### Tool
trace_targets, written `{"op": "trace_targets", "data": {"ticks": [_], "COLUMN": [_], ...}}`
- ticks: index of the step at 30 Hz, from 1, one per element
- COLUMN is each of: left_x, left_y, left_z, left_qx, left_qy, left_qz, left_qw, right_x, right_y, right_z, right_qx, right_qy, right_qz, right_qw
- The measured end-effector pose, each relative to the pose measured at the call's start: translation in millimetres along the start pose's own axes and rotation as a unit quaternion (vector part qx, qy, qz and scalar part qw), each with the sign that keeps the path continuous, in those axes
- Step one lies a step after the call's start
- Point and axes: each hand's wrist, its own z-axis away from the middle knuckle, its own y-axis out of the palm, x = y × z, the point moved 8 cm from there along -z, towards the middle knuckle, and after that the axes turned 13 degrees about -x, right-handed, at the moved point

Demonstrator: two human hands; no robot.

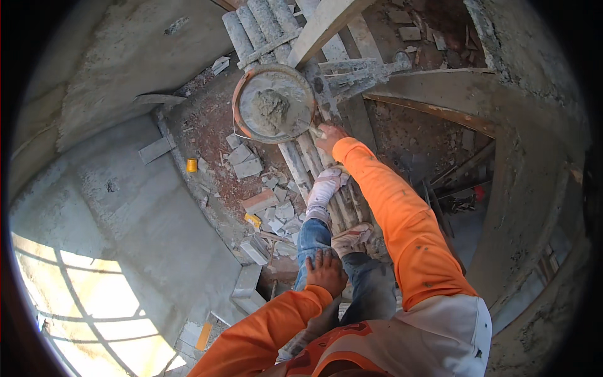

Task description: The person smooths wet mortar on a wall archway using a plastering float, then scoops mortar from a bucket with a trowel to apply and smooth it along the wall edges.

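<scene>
My right hand (330, 138) is closed at the near right rim of a round orange-edged tub (237, 103). It grips what looks like a trowel (312, 129), whose far end reaches into the tub; most of the handle is hidden by my fingers. Grey wet mortar (270, 110) lies heaped in the middle of the tub, with a thinner layer around it. My left hand (326, 273) lies on my bent knee in blue jeans, fingers spread, holding nothing.
I stand on narrow wooden poles (342, 204), mortar-splashed shoes on them. Broken blocks (248, 163) and a yellow cup (191, 165) lie below on the left. A slanting beam (326, 28) rises beyond the tub. A plastered wall (113, 188) stands left, a concrete edge (440, 91) right.
</scene>
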Motion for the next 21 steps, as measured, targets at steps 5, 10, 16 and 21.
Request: {"op": "trace_targets", "data": {"ticks": [5, 10, 16, 21], "left_x": [-5.5, -42.3, -7.8, -29.4], "left_y": [4.2, 35.2, 33.8, 35.7], "left_z": [1.9, 0.7, 15.9, 19.7], "left_qx": [0.074, 0.081, 0.075, 0.092], "left_qy": [0.0, 0.022, -0.022, -0.013], "left_qz": [-0.01, -0.035, -0.1, -0.128], "left_qw": [0.997, 0.996, 0.992, 0.987], "right_x": [-14.0, -114.2, -67.3, -134.1], "right_y": [-31.2, -57.0, -123.5, -169.0], "right_z": [14.8, 25.5, 124.9, 200.8], "right_qx": [-0.015, -0.252, -0.348, -0.341], "right_qy": [0.101, 0.124, 0.03, 0.14], "right_qz": [0.061, -0.009, 0.031, 0.048], "right_qw": [0.993, 0.96, 0.936, 0.928]}}
